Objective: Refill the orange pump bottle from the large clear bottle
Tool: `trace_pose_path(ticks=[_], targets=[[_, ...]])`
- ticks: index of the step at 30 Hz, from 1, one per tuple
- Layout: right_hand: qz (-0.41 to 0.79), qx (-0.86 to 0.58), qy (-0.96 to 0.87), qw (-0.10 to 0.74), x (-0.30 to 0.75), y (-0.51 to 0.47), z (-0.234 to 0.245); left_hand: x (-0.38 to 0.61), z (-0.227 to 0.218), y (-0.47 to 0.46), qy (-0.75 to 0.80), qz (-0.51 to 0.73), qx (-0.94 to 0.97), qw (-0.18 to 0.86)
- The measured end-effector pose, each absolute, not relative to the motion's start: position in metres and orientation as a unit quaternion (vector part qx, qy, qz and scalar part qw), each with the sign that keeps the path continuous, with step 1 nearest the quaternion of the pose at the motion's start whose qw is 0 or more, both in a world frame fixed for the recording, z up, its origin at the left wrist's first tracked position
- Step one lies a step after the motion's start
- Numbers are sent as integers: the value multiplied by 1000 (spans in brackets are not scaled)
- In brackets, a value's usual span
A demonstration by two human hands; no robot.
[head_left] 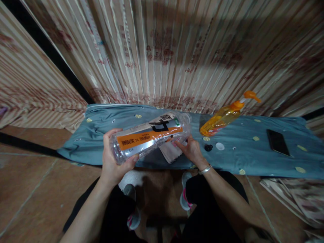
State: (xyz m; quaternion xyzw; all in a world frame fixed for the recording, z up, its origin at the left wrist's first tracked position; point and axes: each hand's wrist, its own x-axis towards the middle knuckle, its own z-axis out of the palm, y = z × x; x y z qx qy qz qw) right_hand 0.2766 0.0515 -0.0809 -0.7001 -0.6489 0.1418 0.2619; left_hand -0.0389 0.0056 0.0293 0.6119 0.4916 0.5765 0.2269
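Observation:
A large clear plastic bottle with an orange, white and black label lies tilted across my view, its neck end to the upper right. My left hand is wrapped round its base, thumb along the near side. Against the near side by the neck end is my right hand, closed, its fingers partly hidden behind the bottle. Under the bottle, close to my right fingers, a pale cloth with a scalloped edge shows in part. I see no liquid in the bottle.
A pump bottle of yellow liquid stands on the blue-green cloth-covered table. Near my right hand lie a small black object and a white disc. A dark phone lies farther right. Behind hangs a striped curtain.

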Motion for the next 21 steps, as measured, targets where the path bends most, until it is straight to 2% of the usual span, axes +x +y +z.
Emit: trace_pose_path(ticks=[21], targets=[[135, -698, -650, 267, 278, 53, -86, -38, 28, 6, 496, 575, 614, 214]])
